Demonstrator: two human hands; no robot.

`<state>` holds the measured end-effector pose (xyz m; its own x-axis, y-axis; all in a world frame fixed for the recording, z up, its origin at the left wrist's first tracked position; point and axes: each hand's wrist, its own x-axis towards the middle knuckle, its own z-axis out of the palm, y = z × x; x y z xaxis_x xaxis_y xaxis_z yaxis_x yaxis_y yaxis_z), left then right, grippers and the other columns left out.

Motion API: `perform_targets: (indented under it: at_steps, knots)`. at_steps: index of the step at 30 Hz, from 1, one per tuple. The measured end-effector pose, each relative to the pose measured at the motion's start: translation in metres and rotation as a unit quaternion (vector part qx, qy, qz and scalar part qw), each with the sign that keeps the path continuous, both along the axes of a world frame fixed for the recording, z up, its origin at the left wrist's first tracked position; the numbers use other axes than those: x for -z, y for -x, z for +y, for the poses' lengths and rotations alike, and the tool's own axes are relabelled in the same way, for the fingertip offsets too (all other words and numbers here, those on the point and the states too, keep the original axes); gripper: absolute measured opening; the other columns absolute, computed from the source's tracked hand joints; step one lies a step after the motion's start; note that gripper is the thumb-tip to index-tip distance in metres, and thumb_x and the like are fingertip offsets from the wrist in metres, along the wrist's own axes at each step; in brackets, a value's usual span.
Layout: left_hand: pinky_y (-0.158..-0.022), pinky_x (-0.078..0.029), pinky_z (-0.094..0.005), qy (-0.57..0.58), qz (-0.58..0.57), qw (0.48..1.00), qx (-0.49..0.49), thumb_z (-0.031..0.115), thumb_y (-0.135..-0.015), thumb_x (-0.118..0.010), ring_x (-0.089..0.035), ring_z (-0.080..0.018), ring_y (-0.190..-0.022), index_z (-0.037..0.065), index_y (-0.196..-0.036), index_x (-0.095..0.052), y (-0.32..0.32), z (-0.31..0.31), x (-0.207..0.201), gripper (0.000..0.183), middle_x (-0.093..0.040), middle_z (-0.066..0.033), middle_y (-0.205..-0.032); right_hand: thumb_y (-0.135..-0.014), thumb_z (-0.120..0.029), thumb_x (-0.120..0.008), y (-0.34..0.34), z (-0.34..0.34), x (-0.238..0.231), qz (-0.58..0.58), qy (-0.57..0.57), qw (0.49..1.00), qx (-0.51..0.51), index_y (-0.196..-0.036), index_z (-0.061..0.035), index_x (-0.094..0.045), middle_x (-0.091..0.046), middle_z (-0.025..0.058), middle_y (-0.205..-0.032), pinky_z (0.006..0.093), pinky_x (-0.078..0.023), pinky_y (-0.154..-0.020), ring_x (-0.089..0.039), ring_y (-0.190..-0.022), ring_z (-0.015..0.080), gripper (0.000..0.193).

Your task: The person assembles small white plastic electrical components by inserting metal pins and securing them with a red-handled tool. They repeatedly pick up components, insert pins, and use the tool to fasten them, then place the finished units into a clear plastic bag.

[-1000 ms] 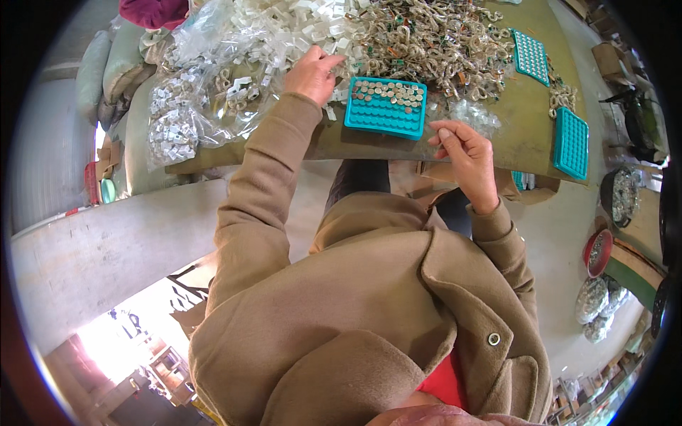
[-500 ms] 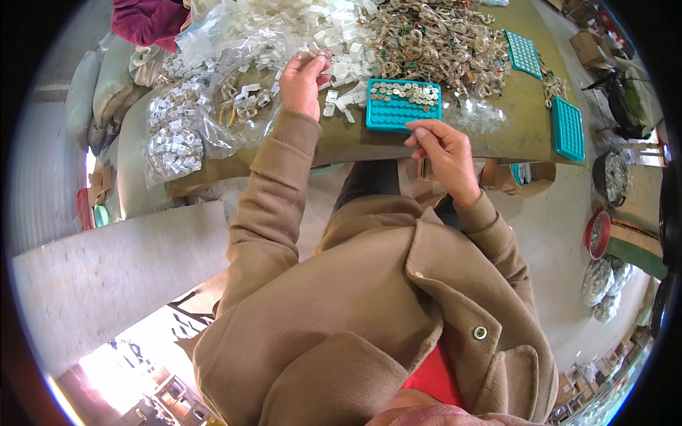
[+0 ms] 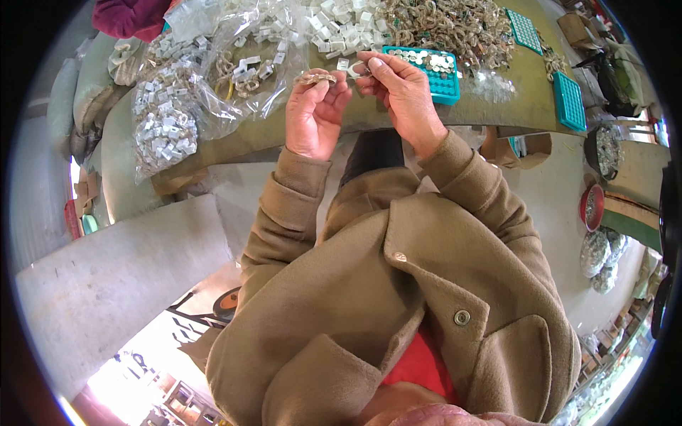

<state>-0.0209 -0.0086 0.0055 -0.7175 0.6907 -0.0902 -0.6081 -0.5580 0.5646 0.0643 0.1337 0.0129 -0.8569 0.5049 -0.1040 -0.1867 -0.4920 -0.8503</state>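
Above the table's near edge, my two hands are close together. My left hand point(image 3: 312, 121) has its thumb and fingers closed on a small coil of pale brown wire point(image 3: 316, 78). My right hand point(image 3: 406, 99) is in a pinch, its fingertips at a small whitish loop-shaped piece point(image 3: 357, 69) between the hands; exactly what it grips is too small to tell. Right behind the right hand sits a teal tray point(image 3: 446, 91) of small pockets, with round silvery discs point(image 3: 435, 61) in its far rows.
White plastic casings point(image 3: 344, 28) are heaped beyond my hands, wire coils point(image 3: 455, 28) to their right. Clear bags point(image 3: 167, 121) of white parts lie at left. Two more teal trays point(image 3: 524, 32) point(image 3: 570, 101) and small clear pieces point(image 3: 491, 86) are rightward. A person's purple sleeve point(image 3: 131, 15) shows far left.
My right hand has left the tray's near edge and moved left and up toward my left hand. My left hand has drawn back from the white pile, and a wire coil now shows in it.
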Motion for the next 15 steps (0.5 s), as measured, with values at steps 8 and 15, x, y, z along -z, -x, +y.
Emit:
perform_targets:
  at_steps: [8, 15]
  knots:
    - [-0.055, -0.048, -0.0201, 0.419, 0.221, 0.876, -0.095, 0.025, -0.096, -0.064, -0.065, -0.0109, -0.077, 0.002, -0.138, -0.046, -0.015, -0.022, -0.017, 0.052, -0.066, -0.0096, -0.115, -0.094, -0.018, -0.067, -0.034, 0.002, -0.010, -0.005, -0.112, 0.993, 0.038, -0.105, -0.0022, -0.070, -0.073, 0.0037, -0.093, 0.0201, -0.046, -0.068, -0.057, -0.077, 0.0044, 0.019]
    - [-0.052, -0.046, -0.0203, 0.285, 0.221, 0.929, 0.078, 0.012, -0.091, -0.067, -0.060, -0.0090, -0.062, -0.001, -0.121, -0.054, -0.054, -0.006, -0.029, 0.035, -0.069, -0.0076, -0.090, -0.092, -0.013, -0.069, -0.050, -0.007, -0.012, 0.001, -0.242, 0.970, 0.040, -0.103, 0.0000, -0.070, -0.072, 0.0039, -0.087, 0.0231, -0.051, -0.067, -0.064, -0.077, 0.0067, 0.018]
